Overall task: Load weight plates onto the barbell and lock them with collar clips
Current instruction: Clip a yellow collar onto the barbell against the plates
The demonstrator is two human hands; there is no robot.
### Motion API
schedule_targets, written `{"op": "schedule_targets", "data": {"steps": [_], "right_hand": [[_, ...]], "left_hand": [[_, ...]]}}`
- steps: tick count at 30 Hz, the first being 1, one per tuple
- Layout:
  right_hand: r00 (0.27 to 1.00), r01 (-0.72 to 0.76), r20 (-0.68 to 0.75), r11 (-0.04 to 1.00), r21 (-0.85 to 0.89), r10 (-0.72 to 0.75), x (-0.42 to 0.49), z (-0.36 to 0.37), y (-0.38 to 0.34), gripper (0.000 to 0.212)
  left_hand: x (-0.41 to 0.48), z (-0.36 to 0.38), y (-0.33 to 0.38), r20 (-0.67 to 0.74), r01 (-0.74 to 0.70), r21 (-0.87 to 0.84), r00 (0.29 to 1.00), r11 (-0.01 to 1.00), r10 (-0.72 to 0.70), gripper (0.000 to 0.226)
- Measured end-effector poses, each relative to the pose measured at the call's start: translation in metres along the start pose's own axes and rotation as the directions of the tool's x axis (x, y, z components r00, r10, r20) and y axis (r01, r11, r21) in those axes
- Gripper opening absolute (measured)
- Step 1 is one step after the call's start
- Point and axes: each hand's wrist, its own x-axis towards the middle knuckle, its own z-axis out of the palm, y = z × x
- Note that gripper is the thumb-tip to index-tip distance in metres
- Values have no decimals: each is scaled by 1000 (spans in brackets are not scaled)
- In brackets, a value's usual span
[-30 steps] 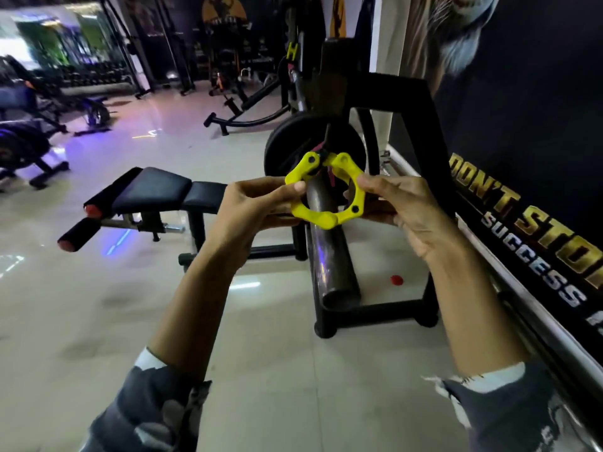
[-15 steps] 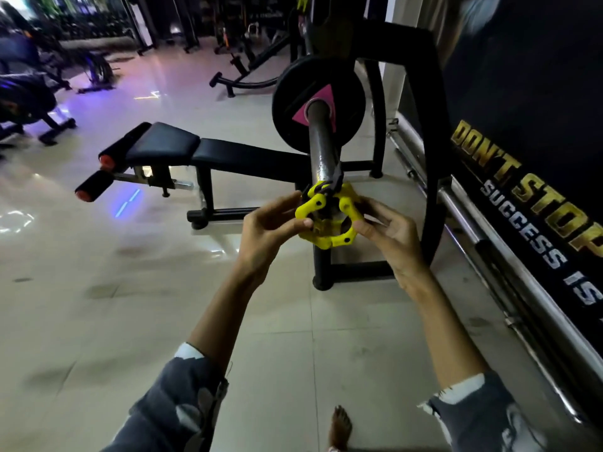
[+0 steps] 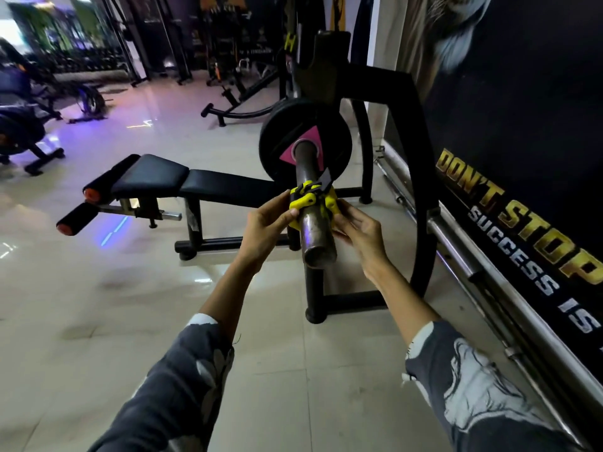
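Yellow collar clip rings the barbell sleeve, lever seemingly raised.

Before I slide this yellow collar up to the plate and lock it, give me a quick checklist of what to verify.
1. Collar clip is around the barbell sleeve: ok.
2. Both hands grip it, left hand and right hand on opposite sides: ok.
3. Black lever raised, so the clip looks unlocked for sliding: ok, probably.
4. Weight plate seated fully inward: cannot tell.
5. Collar flush against the plate: not ok, bare sleeve shows between them.
6. Fingers clear of the lever: cannot tell.
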Motion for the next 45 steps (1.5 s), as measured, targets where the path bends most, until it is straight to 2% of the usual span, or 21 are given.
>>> {"op": "schedule_targets", "data": {"steps": [4, 8, 11, 14, 17, 19, 21, 22, 24, 26, 28, 30, 32, 33, 35, 36, 38, 40, 45], "right_hand": [[1000, 0, -29, 1000, -13, 0, 58, 2, -2, 41], [997, -26, -73, 1000, -5, 26, 125, 6, 1, 42], [992, -31, -120, 999, 41, 36, 175, 10, 6, 41], [985, -28, -169, 997, 65, 38, 179, 12, 9, 39], [988, -14, -149, 996, 85, 26, 190, 8, 20, 39], [988, -17, -147, 992, 127, 36, 192, 9, 20, 38], [988, -33, -141, 986, 162, 56, 192, 11, 16, 37], [988, -34, -143, 987, 154, 56, 190, 11, 15, 36], [989, -19, -141, 989, 147, 40, 186, 11, 13, 35], [991, -12, -128, 986, 166, 34, 185, 12, 11, 35], [993, -13, -114, 984, 177, 34, 184, 13, 8, 36], [991, -14, -133, 992, 128, 31, 182, 16, 7, 37], [972, 94, -198, 984, -151, -123, 179, 18, 3, 41], [947, 182, -192, 922, -342, -258, 179, 19, -1, 47], [884, 332, -56, 706, -626, -465, 190, 17, -18, 67], [877, 365, 44, 603, -710, -479, 199, 16, -27, 76], [896, 390, 215, 462, -797, -388, 214, 13, -46, 88], [899, 424, 309, 436, -794, -312, 222, 13, -55, 94], [885, 455, 346, 426, -782, -312, 227, 8, -55, 101]], "left_hand": [[52, -6, -6, 2, 0, 90, 1000, 996, 0, 45], [116, -7, -12, -140, 2, 168, 990, 986, 22, 37], [162, -5, -21, -270, 58, 191, 963, 980, -5, 28], [163, -6, -23, -303, 64, 183, 953, 981, -6, 28], [168, -1, -21, -309, 112, 176, 950, 978, -53, 30], [178, 1, -9, -313, 187, 348, 947, 919, -75, 61], [190, 6, 7, -296, 238, 573, 952, 785, -72, 88], [196, 9, 14, -290, 246, 645, 955, 724, -66, 94], [206, 12, 18, -274, 240, 711, 960, 661, -54, 89], [211, 12, 17, -287, 234, 721, 958, 652, -27, 71], [215, 5, 15, -334, 265, 642, 941, 720, -48, 54], [216, -7, 14, -375, 364, 387, 901, 847, -217, 47], [209, -15, 13, -292, 503, 141, 844, 853, -450, 54], [204, -17, 11, -218, 560, 89, 818, 823, -533, 60], [198, -16, 6, -99, 615, 26, 786, 788, -610, 68], [197, -15, 5, -78, 612, -7, 788, 791, -611, 67], [198, -16, 5, -75, 598, -48, 796, 800, -600, 62], [199, -18, 5, -61, 599, -73, 795, 797, -603, 58], [200, -23, -7, -59, 596, -152, 791, 789, -609, 61]]}}
